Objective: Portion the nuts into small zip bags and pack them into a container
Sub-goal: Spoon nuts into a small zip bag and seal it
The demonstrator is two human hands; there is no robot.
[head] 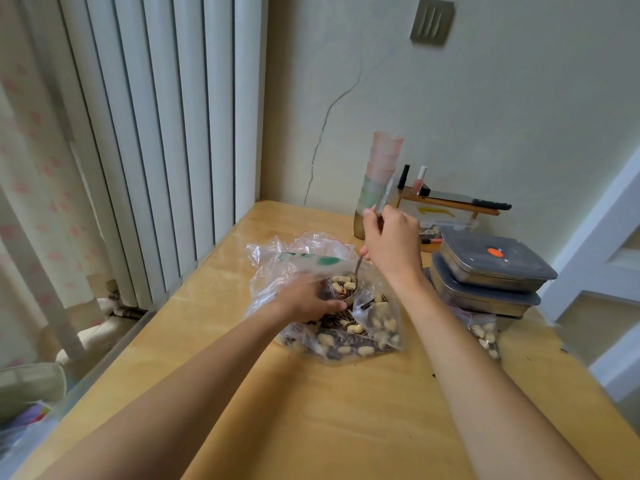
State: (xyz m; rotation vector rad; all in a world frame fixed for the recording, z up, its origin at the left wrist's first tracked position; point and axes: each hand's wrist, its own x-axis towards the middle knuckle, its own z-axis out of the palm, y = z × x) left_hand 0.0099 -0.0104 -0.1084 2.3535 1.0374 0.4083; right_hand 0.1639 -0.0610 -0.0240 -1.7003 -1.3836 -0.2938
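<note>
Head view: stacked containers (491, 271) beside nut bag (346, 337).

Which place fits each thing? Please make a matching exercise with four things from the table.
Things:
1. spoon
2. stacked cups
3. lidded containers
4. small filled bag

Places:
A. in front of the containers, on the table
B. stacked at the right side of the table
C. by the wall, at the back of the table
D. held by the right hand, loaded with nuts over the big bag

Pairs: 1-D, 2-C, 3-B, 4-A
</note>
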